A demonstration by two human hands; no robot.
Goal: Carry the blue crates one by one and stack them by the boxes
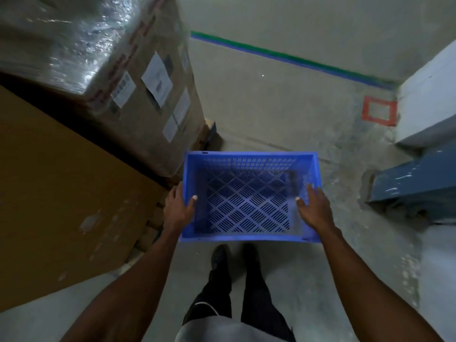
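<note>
I hold the empty crate (249,196) at frame centre, left hand (178,206) and right hand (314,208) each in a grip on a side rim to keep it level, boxes (138,90) upper left.

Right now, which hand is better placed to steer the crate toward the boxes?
Left. The left hand grips the blue crate on its side facing the wrapped cardboard boxes. The right hand holds the far side, toward open floor.
</note>
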